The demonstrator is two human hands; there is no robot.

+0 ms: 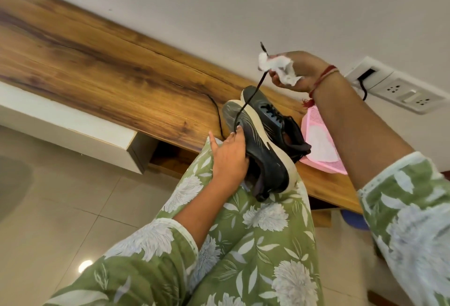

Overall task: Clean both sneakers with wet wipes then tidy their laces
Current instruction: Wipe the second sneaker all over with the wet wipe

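2 dark pale-soled sneakers (264,152): left fingers (236,134) curled round one, right fingers (276,79) clamped on crumpled wipe (280,68) and taut lace (253,93).

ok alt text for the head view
The right hand pinches a white wipe round a taut black lace; the left hand holds that dark sneaker on the knee. A second sneaker lies behind, beside a pink tray on a wooden bench.
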